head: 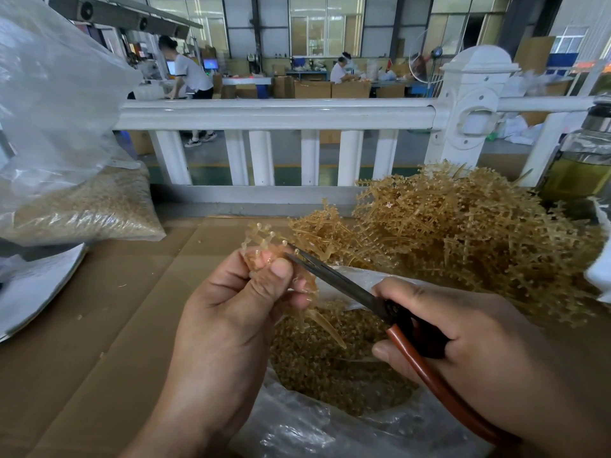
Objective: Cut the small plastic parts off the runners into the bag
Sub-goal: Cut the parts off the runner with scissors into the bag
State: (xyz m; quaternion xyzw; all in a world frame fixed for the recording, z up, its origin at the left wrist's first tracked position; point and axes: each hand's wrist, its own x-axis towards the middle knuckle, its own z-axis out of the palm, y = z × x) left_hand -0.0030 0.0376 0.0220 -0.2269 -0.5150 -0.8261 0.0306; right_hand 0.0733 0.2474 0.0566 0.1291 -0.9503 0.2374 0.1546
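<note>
My left hand (pixel 231 302) pinches an amber plastic runner (pixel 264 241) with small parts on its branch tips, held over an open clear bag (pixel 297 428). The bag holds a heap of cut amber parts (pixel 330 368). My right hand (pixel 459 338) grips scissors (pixel 334 276) with red-brown handles. Their dark blades are slightly apart and their tips touch the runner right beside my left thumb.
A large pile of amber runners (pixel 463 233) lies at the right on the cardboard-covered table (pixel 115 309). A filled clear bag of parts (pixel 82 206) sits at the left, papers (pixel 33 285) below it. A white railing (pixel 281 114) runs behind, a jar (pixel 582 160) far right.
</note>
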